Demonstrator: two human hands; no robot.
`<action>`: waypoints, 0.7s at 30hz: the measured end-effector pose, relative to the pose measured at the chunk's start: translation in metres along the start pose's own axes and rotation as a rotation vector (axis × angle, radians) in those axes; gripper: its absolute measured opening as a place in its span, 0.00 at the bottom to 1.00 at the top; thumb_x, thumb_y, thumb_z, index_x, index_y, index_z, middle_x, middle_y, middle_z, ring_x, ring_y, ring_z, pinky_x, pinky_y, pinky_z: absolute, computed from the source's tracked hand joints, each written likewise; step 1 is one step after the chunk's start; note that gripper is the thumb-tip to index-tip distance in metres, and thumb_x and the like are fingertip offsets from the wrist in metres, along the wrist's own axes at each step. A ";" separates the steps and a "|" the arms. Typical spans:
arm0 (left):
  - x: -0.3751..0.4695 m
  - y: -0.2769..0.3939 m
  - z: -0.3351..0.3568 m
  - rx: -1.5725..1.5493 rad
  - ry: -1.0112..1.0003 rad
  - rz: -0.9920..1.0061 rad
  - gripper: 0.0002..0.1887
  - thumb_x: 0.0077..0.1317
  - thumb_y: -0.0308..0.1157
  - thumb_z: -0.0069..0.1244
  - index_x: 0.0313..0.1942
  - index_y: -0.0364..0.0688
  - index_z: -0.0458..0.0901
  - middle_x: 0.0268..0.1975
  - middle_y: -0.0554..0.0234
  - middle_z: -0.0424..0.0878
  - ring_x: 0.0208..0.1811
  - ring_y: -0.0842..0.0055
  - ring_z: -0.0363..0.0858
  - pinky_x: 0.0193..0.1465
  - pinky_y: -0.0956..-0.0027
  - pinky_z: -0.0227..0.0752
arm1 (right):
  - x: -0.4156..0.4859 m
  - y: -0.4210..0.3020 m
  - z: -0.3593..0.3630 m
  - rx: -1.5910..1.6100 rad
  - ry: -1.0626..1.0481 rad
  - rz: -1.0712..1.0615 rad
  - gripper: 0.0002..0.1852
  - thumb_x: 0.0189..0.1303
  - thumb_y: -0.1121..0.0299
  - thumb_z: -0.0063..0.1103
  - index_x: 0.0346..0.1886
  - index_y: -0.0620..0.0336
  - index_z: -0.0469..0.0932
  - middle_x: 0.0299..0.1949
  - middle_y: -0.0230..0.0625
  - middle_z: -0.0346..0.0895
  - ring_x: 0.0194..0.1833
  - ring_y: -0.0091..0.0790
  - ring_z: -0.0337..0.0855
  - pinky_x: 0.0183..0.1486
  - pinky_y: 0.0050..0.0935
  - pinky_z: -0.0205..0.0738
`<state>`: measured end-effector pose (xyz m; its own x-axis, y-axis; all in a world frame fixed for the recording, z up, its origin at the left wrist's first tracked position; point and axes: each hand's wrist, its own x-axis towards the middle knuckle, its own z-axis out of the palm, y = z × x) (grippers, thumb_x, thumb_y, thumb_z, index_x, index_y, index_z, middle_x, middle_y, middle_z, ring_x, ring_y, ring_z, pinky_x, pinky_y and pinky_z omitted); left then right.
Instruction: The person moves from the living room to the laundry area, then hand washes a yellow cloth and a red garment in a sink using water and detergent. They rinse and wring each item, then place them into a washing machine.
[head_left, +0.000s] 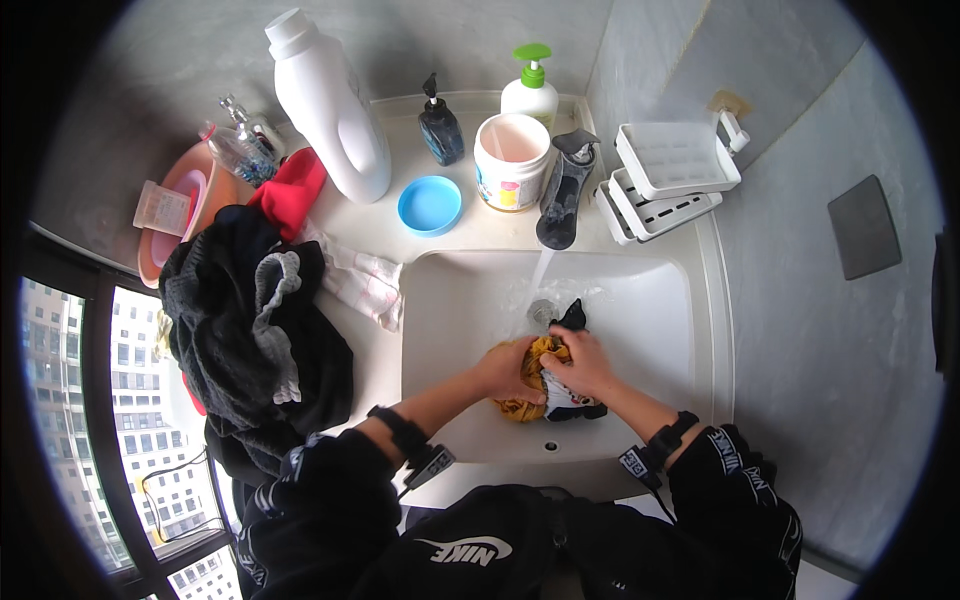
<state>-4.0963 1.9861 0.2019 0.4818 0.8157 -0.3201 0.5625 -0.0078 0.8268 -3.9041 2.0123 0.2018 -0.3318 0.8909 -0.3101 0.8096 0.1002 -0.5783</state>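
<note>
A bunched garment (523, 409) of mustard-yellow, white and black cloth is gripped between both hands, low in the white washbasin (450, 281). My left hand (512, 370) clasps its yellow part from the left. On the right, my right hand (583, 363) presses into the cloth near the white part, fingers curled over the top. A black end (571, 315) of cloth sticks out beyond the right hand. Water (539, 274) runs from the dark faucet (564, 196) towards the metal drain (541, 311), just past the cloth.
Behind the basin stand a white detergent bottle (330, 112), a dark pump bottle (441, 131), a green-topped pump bottle (531, 94), an open tub (511, 161) and a blue lid (429, 206). Dark clothes (247, 337) pile up at left. White soap racks (675, 169) hang at right.
</note>
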 end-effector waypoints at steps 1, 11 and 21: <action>-0.003 0.000 0.000 0.119 0.090 -0.070 0.55 0.32 0.53 0.67 0.59 0.35 0.60 0.51 0.38 0.70 0.56 0.52 0.66 0.58 0.61 0.61 | 0.004 0.004 0.000 -0.030 0.077 -0.046 0.39 0.51 0.40 0.52 0.60 0.57 0.61 0.57 0.53 0.63 0.58 0.53 0.62 0.55 0.43 0.61; -0.006 0.014 -0.021 -0.168 0.030 -0.162 0.55 0.31 0.45 0.68 0.60 0.34 0.55 0.55 0.41 0.66 0.58 0.58 0.65 0.60 0.65 0.60 | 0.040 -0.031 0.005 0.339 -0.125 0.022 0.31 0.46 0.44 0.58 0.37 0.70 0.76 0.35 0.49 0.78 0.39 0.41 0.78 0.42 0.33 0.70; -0.062 0.036 -0.032 0.336 0.138 0.137 0.50 0.33 0.37 0.67 0.58 0.43 0.57 0.51 0.52 0.67 0.55 0.57 0.64 0.59 0.58 0.59 | 0.016 -0.039 0.015 0.245 -0.027 -0.111 0.30 0.58 0.44 0.45 0.57 0.55 0.64 0.57 0.54 0.61 0.59 0.52 0.60 0.59 0.44 0.55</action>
<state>-4.1275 1.9538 0.2665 0.4853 0.8642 -0.1329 0.6991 -0.2923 0.6526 -3.9488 2.0157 0.2082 -0.4274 0.8681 -0.2525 0.6275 0.0838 -0.7741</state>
